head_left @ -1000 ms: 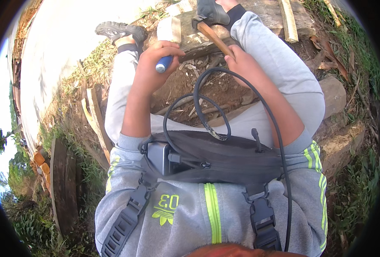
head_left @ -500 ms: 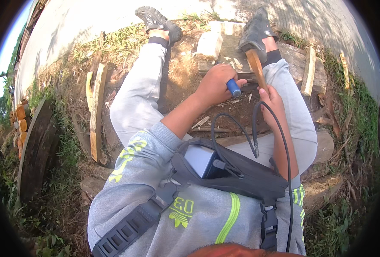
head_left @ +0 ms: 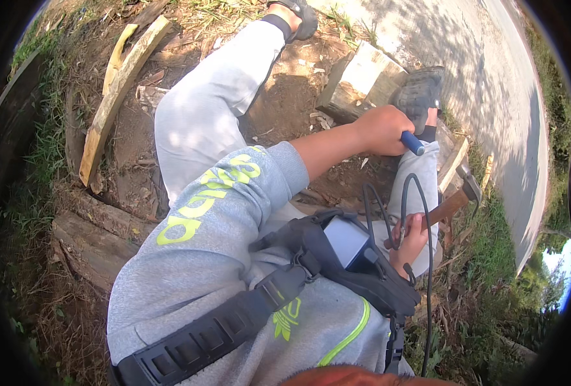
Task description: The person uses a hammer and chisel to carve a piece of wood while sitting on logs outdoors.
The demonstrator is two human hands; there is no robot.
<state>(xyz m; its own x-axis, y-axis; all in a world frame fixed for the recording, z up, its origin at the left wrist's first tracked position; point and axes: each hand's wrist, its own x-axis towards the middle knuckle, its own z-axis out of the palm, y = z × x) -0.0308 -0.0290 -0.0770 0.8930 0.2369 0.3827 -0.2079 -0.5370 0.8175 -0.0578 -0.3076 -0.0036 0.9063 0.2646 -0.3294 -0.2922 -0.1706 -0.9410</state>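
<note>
My left hand [head_left: 383, 128] is closed around a tool with a round blue handle [head_left: 413, 143]. Its working end is hidden behind my fist. Just beyond that hand a pale, squared block of wood [head_left: 362, 76] rests on the ground beside my right shoe. Lower down, over my right thigh, my right hand [head_left: 411, 241] grips a hammer by its wooden handle [head_left: 445, 209]. The dark metal head [head_left: 471, 185] points out to the right, apart from the wood.
A black pouch [head_left: 317, 241] with a boxy device [head_left: 348, 241] hangs at my waist, and a looping black cable [head_left: 430, 276] runs from it past my right hand. Split wood lengths [head_left: 115, 96] lie at the left; a paved strip [head_left: 504, 96] runs along the right.
The view has turned. My left hand has shifted right with the blue-handled tool. My right hand has swung the hammer down and out to the right, and its metal head now shows.
</note>
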